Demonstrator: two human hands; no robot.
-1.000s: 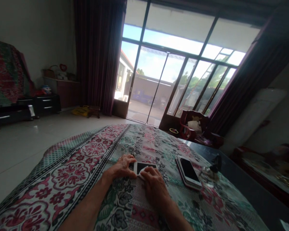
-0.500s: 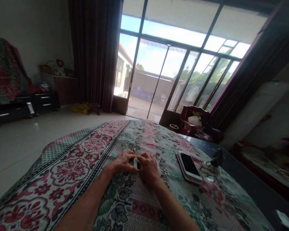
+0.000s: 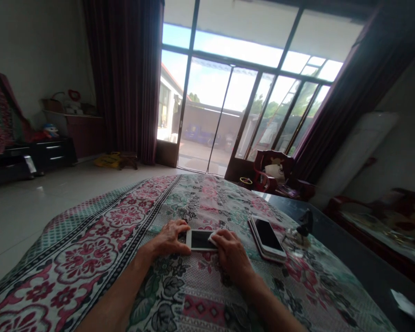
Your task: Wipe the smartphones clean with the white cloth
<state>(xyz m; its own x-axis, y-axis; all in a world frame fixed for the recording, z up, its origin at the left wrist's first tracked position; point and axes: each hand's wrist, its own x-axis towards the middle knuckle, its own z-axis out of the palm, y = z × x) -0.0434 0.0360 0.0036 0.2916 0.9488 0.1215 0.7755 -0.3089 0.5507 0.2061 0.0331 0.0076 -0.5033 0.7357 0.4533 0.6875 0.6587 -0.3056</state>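
Observation:
A white smartphone (image 3: 199,240) with a dark screen lies sideways on the patterned cloth (image 3: 207,276). My left hand (image 3: 171,237) grips its left end between thumb and fingers. At the phone's right part, my right hand (image 3: 231,249) presses a small white wipe (image 3: 212,237) on the screen, fingers closed over it. The phone's right end is hidden under that hand. To the right lies another white phone (image 3: 270,239), screen up, on top of a stacked flat thing whose kind I cannot tell.
Right of the phones stands a small dark object with a clear part (image 3: 305,226). A dark table surface (image 3: 352,272) borders the cloth, with a white packet or paper (image 3: 407,305) on it. Beyond are a wooden chair (image 3: 275,168), glass doors (image 3: 210,120) and curtains (image 3: 124,83).
My right hand has slid to the right along the phone, uncovering more of its screen. My left hand stays at the left end. The camera view has shifted slightly.

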